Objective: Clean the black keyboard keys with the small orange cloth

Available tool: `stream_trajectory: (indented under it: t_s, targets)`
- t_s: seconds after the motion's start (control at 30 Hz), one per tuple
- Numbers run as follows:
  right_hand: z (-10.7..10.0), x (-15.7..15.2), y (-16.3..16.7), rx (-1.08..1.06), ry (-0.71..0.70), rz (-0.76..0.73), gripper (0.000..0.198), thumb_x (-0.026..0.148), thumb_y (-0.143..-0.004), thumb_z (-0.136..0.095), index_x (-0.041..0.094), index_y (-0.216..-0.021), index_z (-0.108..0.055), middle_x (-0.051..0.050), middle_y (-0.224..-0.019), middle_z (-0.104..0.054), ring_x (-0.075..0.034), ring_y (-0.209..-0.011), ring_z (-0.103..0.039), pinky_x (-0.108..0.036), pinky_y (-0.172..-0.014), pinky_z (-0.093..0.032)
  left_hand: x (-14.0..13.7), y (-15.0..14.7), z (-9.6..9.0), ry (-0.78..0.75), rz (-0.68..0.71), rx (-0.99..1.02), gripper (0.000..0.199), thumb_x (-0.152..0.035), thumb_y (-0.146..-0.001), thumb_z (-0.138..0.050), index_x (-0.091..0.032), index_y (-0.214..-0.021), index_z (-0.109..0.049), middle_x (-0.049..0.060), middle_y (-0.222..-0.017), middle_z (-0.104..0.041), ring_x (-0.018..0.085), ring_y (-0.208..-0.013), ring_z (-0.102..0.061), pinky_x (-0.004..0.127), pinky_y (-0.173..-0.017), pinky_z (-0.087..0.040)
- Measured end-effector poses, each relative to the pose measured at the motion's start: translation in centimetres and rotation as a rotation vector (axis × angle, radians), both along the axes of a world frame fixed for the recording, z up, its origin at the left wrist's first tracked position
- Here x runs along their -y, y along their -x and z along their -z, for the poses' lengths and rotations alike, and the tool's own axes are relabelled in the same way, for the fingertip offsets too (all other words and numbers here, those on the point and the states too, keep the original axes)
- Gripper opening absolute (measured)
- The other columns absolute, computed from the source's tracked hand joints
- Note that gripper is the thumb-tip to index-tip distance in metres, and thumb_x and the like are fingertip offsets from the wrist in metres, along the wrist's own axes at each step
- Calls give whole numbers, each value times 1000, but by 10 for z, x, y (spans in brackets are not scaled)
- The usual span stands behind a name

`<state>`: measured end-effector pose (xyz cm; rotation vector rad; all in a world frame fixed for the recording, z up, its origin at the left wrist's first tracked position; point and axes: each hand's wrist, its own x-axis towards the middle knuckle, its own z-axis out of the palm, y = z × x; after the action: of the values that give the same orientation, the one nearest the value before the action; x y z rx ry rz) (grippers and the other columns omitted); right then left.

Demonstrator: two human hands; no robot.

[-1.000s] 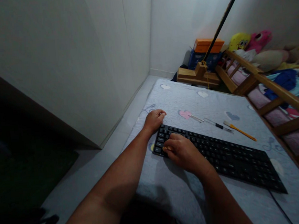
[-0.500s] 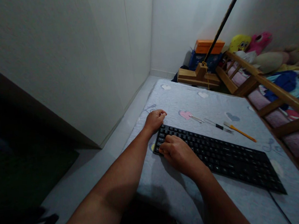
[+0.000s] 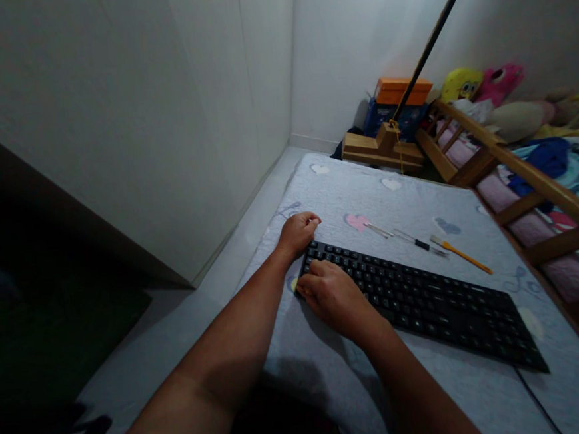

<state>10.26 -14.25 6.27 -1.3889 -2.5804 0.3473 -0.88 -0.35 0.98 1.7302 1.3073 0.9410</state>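
Key contact: probably going best with light, even pressure at the left end of the keyboard (image 3: 447, 306), bracing against sliding on the cloth (image 3: 347, 189).
Right hand (image 3: 329, 293): covering the keyboard's near-left corner, with fingers bunching close, no gap showing; hiding the pads, so leaving unclear whether clamping anything small.
Left hand (image 3: 298, 233): resting at the keyboard's far-left corner, apparently touching, with fingers curling in together, nothing showing between.
Keyboard placing: lying slantwise, running from near the cloth's left edge toward its right edge.
Beyond keyboard: lying toward the cloth's right edge, brush (image 3: 467, 258), black-gripped tool (image 3: 422, 244), slim pale sticks (image 3: 379, 230).
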Motion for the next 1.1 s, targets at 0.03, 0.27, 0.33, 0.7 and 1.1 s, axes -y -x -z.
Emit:
stream_trajectory:
  t_s: [0.03,0.27,0.33,0.7,1.1]
  targets:
    - [-1,0,-1,11,8,2,22,18,-95,-57,17,-76,-68,-3,-82,-59,-16,-80,-51,-29,-74,-37,0,0,0,1,3,1,32,-34,-85,-51,-14,-96,-74,0,-55,-59,17,-60,-59,27,-63,-43]
    - [-13,5,-21,55,95,62,23,16,-94,-57,17,-74,-69,-3,-79,-59,-15,-79,-54,-28,-72,-36,1,0,-1,-8,6,-1,33,-35,-85,-50,-14,-94,-74,0,-54,-58,17,-59,-58,27,-61,-42]
    - [-14,6,-26,53,106,77,23,16,-93,-59,17,-73,-69,-3,-79,-59,-15,-79,-54,-28,-71,-36,0,0,-1,-2,5,-9,33,-35,-85,-50,-14,-94,-75,0,-55,-59,17,-59,-58,27,-61,-42]
    - [-19,15,-54,48,193,157,24,13,-92,-59,17,-69,-66,-2,-78,-57,-14,-75,-53,-26,-67,-35,0,-1,1,-1,2,-19,33,-34,-85,-50,-14,-95,-74,0,-55,-59,17,-59,-58,27,-61,-42]
    - [-10,15,-29,10,89,131,21,18,-96,-57,18,-81,-71,-3,-83,-59,-15,-81,-53,-28,-73,-37,-1,0,3,-2,6,-14,34,-35,-85,-50,-14,-95,-75,0,-55,-60,17,-60,-59,27,-61,-42]
